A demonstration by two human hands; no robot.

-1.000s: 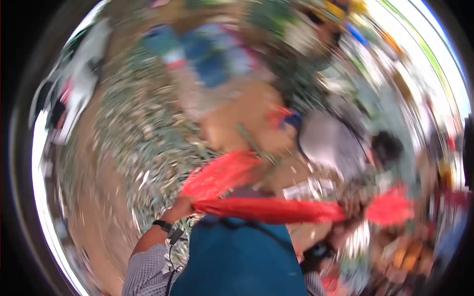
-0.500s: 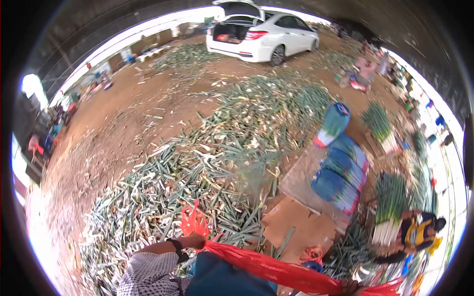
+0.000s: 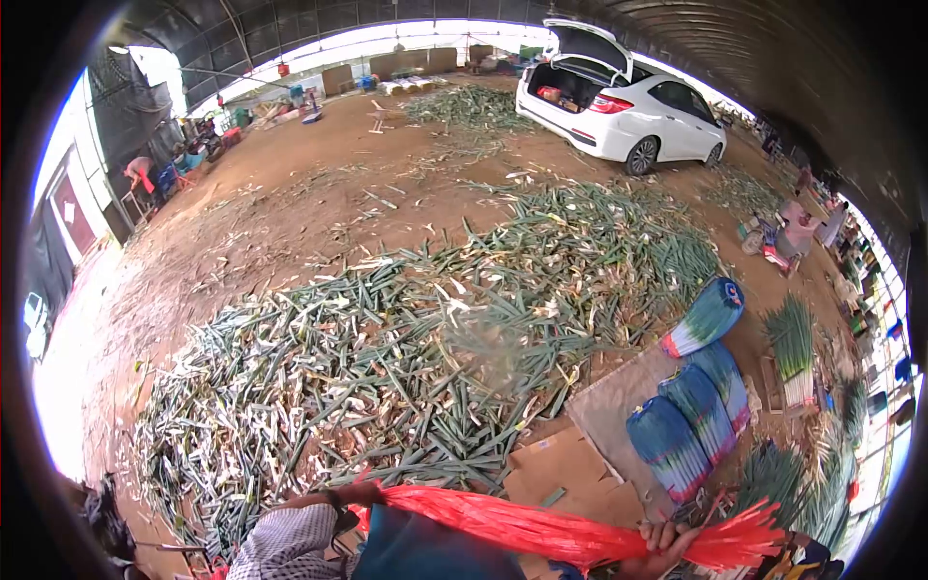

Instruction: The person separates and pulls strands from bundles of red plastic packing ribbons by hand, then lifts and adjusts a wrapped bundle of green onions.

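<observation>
The bundle of red strips (image 3: 512, 522) is stretched across the front of your body, running from your left hand to your right and sloping down a little toward the right. Your left hand (image 3: 363, 494) is closed around it near its left end, with a few red strands showing just above and below your fist. Your right hand (image 3: 667, 547) grips it farther along, fingers curled over the top, and the loose ends fan out past that hand to the right. Between your two hands the strips hang together as one thick band, passing in front of the dark blue cloth (image 3: 425, 548) that covers your front.

Just beyond the band lies flattened cardboard (image 3: 548, 466) on the ground, touching or overlapping a pale mat (image 3: 619, 416); you cannot tell which. Three bulging blue-topped sacks (image 3: 665, 440) rest side by side on the mat, with a fourth sack (image 3: 710, 315) near its far edge. To the left of these spreads a wide heap of green and white leaf scraps (image 3: 387, 358). Well apart, past the heap, stands a white car (image 3: 619, 111) with its trunk raised.
</observation>
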